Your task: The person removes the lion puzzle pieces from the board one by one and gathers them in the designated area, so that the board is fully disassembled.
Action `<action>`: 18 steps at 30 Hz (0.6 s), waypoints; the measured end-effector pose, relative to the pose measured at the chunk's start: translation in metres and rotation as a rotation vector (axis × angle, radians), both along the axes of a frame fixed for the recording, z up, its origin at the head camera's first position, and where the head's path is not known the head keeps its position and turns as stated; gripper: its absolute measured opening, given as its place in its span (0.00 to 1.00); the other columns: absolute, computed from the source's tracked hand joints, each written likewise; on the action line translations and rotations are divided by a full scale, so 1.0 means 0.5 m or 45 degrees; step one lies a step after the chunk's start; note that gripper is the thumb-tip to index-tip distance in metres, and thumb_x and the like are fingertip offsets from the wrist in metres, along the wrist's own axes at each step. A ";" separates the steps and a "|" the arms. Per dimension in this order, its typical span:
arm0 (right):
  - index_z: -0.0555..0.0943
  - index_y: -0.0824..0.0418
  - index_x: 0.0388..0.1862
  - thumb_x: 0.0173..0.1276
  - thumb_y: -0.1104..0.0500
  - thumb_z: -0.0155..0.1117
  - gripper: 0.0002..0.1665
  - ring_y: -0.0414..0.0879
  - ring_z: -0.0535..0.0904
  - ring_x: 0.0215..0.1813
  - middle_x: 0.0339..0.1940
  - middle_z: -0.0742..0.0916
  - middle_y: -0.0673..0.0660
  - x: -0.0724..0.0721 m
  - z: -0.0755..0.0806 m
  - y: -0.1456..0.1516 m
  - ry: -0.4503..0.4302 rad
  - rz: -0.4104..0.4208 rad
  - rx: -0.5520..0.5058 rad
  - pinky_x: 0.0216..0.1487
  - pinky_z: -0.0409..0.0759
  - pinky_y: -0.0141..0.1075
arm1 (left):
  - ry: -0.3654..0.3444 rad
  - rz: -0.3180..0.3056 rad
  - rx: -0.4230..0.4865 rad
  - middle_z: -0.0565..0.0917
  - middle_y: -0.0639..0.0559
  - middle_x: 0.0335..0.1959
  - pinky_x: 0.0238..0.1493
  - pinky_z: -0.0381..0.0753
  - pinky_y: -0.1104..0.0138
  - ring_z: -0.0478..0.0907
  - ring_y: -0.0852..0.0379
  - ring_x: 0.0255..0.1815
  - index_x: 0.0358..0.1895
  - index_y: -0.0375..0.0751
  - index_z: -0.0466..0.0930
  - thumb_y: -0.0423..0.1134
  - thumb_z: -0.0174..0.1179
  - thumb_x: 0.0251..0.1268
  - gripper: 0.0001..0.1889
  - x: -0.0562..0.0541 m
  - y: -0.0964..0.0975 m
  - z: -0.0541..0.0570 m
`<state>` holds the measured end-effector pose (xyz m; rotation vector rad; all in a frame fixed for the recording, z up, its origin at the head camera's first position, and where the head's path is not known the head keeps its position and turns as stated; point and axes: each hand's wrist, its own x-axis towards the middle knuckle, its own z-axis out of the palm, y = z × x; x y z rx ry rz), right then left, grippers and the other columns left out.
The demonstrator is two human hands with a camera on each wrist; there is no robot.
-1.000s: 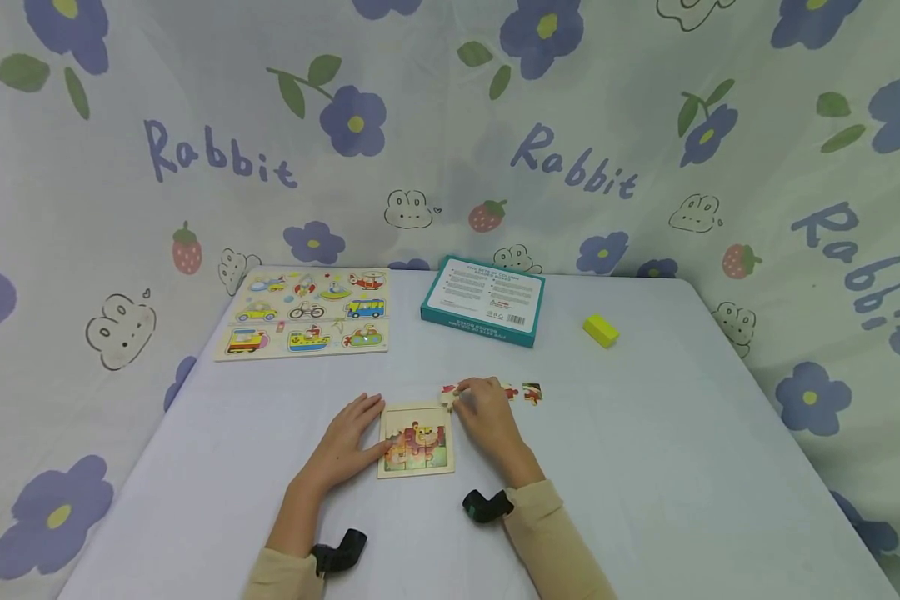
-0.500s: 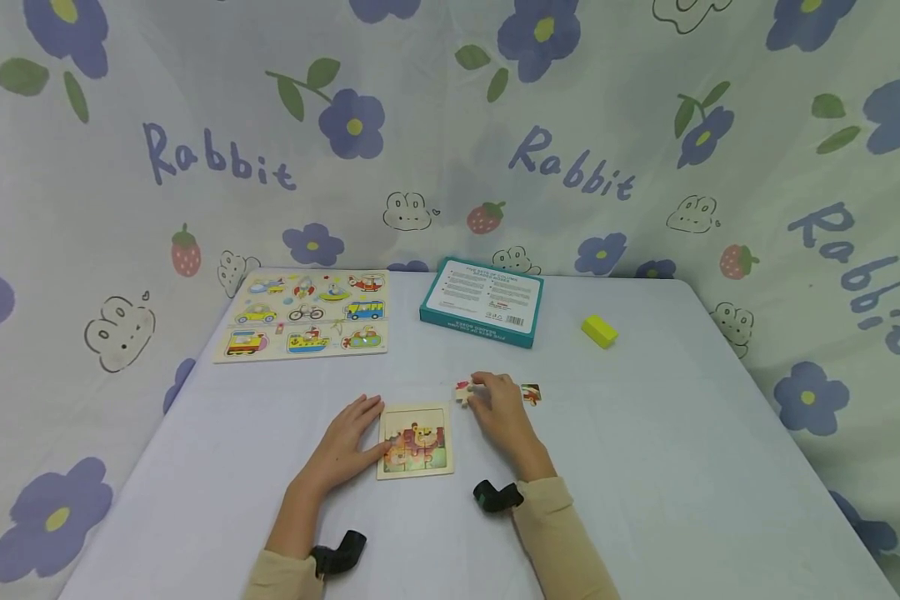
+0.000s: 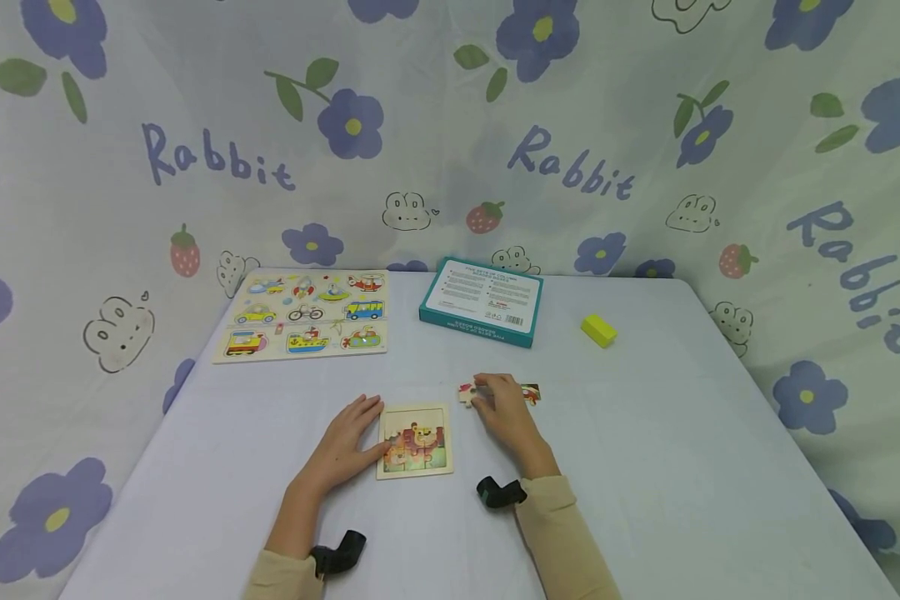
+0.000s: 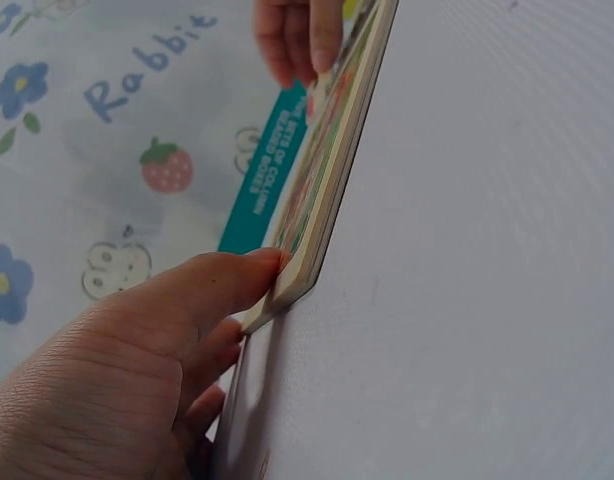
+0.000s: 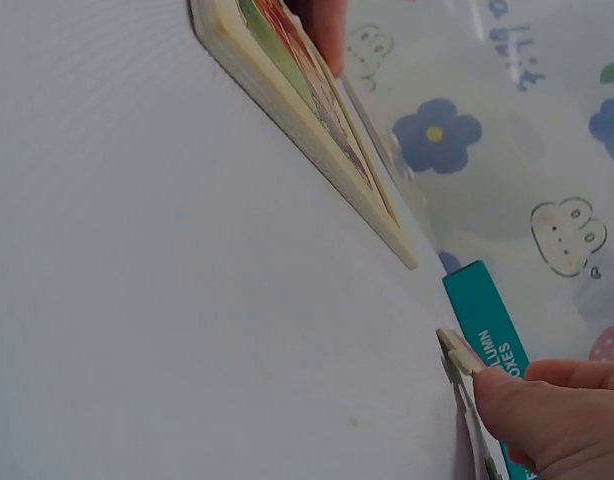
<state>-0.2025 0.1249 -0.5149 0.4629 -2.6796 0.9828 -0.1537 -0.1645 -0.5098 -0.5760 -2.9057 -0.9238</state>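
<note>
Wooden puzzle frame (image 3: 414, 417) steadied by our relaxed left hand (image 3: 347, 442), we pinch a piece (image 3: 465, 395) near its far right corner with our right hand (image 3: 506, 410), ideally lightly, by its edges.

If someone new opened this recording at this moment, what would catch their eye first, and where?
Probably the flowered backdrop lettered Rabbit, behind the white table. Next, the bright vehicle board at the table's far left and the teal box at its far middle would stand out. Nearer, the left hand rests at the framed puzzle's left edge while the right hand pinches a loose piece past its far right corner.
</note>
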 end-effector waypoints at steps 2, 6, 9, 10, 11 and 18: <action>0.78 0.63 0.50 0.59 0.62 0.66 0.19 0.48 0.72 0.53 0.47 0.82 0.54 0.001 0.000 0.000 -0.003 -0.011 0.013 0.54 0.71 0.42 | 0.009 0.001 0.006 0.64 0.45 0.66 0.64 0.54 0.47 0.52 0.45 0.69 0.64 0.36 0.66 0.50 0.64 0.54 0.36 0.000 0.000 -0.001; 0.78 0.62 0.50 0.59 0.62 0.66 0.19 0.47 0.72 0.53 0.46 0.82 0.53 0.004 0.000 0.001 -0.010 -0.026 0.036 0.55 0.71 0.41 | 0.027 -0.001 -0.001 0.65 0.45 0.66 0.64 0.55 0.46 0.53 0.44 0.69 0.64 0.35 0.66 0.50 0.64 0.53 0.36 -0.001 -0.001 -0.003; 0.78 0.62 0.50 0.58 0.63 0.66 0.20 0.48 0.71 0.53 0.46 0.82 0.54 0.005 0.000 0.002 -0.001 -0.026 0.037 0.55 0.71 0.41 | 0.019 -0.001 -0.002 0.65 0.45 0.66 0.64 0.54 0.46 0.52 0.44 0.69 0.64 0.35 0.66 0.49 0.64 0.53 0.36 -0.001 -0.001 -0.003; 0.78 0.62 0.50 0.58 0.63 0.67 0.20 0.48 0.71 0.53 0.46 0.82 0.54 0.005 0.000 0.002 0.005 -0.028 0.038 0.55 0.71 0.41 | 0.011 -0.002 -0.001 0.64 0.45 0.66 0.65 0.53 0.47 0.52 0.44 0.69 0.64 0.35 0.65 0.49 0.64 0.53 0.36 -0.001 -0.001 -0.003; 0.78 0.62 0.50 0.57 0.64 0.67 0.20 0.48 0.71 0.53 0.46 0.82 0.54 0.005 0.001 0.002 0.010 -0.030 0.038 0.55 0.71 0.41 | 0.010 -0.003 -0.004 0.64 0.44 0.66 0.65 0.53 0.47 0.52 0.44 0.69 0.64 0.35 0.65 0.49 0.64 0.53 0.36 -0.002 -0.001 -0.004; 0.80 0.61 0.48 0.54 0.63 0.69 0.20 0.51 0.72 0.52 0.43 0.84 0.54 0.005 0.001 -0.002 0.080 -0.065 0.096 0.56 0.65 0.47 | -0.012 -0.003 -0.015 0.63 0.45 0.67 0.65 0.52 0.47 0.51 0.45 0.70 0.65 0.35 0.64 0.51 0.63 0.54 0.37 -0.001 -0.001 0.000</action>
